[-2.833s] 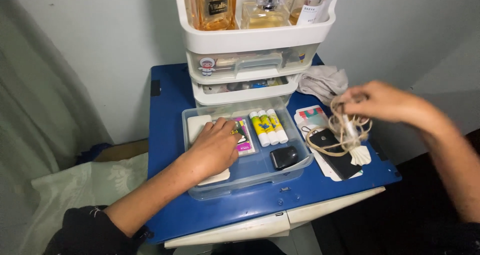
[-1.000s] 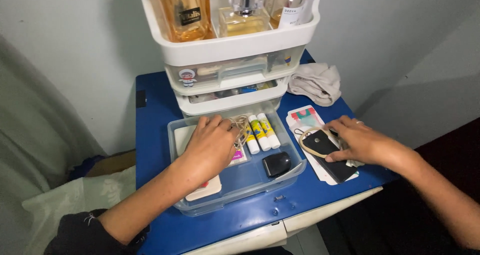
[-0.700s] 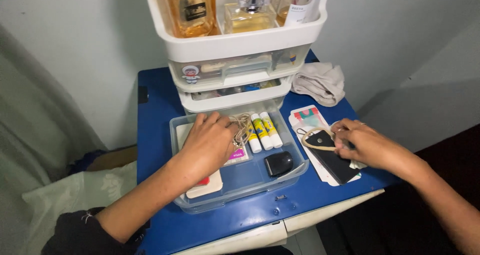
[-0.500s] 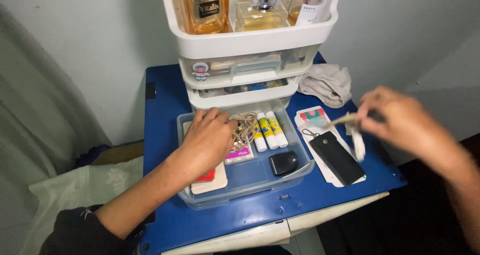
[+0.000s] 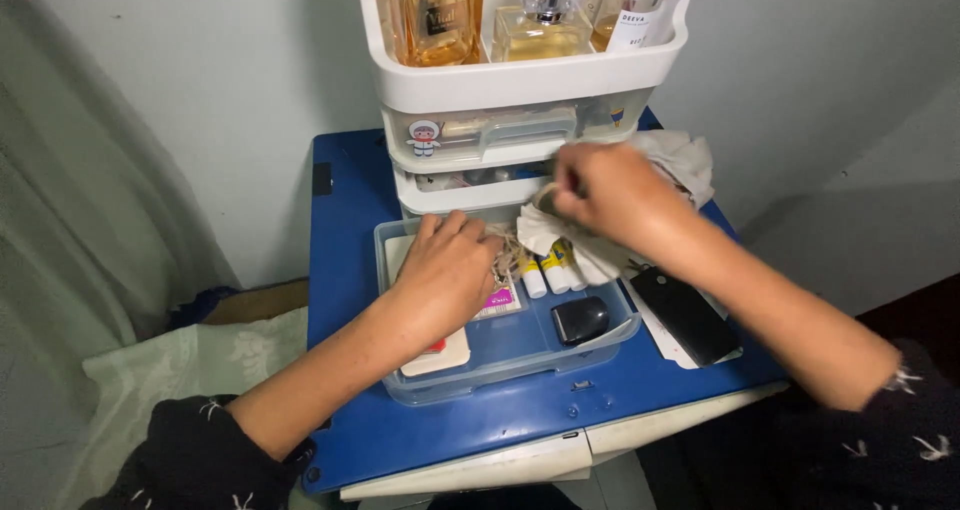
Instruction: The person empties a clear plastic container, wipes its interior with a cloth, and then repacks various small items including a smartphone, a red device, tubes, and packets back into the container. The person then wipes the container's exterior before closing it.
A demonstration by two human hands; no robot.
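Left hand [image 5: 450, 270]: your fingers lie flat, loosely together, on the tan cord bundle [image 5: 503, 258] in the clear drawer [image 5: 500, 355].
Right hand [image 5: 605, 195]: your fingers pinch a pale cloth piece [image 5: 600, 255], at 2 o'clock from the left hand.

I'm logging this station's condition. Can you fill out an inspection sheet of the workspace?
Surface: blue table, crowded.
Job's things: open clear drawer holds cord bundle, glue sticks, black case, cards.
Clutter: black phone, grey cloth, bottles atop white organizer.
Grippers: left hand rests on cord bundle; right hand holds a pale strap above drawer.
Cables: cord bundle only.
Surroundings: grey wall, curtain.
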